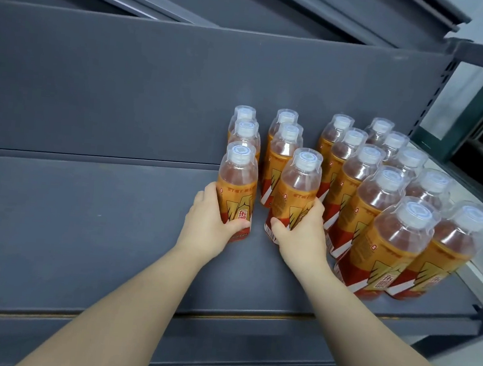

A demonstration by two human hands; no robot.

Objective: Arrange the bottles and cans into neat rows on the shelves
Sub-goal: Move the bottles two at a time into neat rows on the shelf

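While the left hand's (pixel 210 221) grip is clamping the end row's front bottle (pixel 236 182), the right hand's (pixel 297 232) is clamping the leaning bottle (pixel 298 188), tipping rightward off its row.

left forearm (pixel 122 304) and right forearm (pixel 368 327) both bare the whole visible length, wrist to lower edge. left hand (pixel 205 223) and right hand (pixel 300 235) bare as well. slim build. nails too small to judge.
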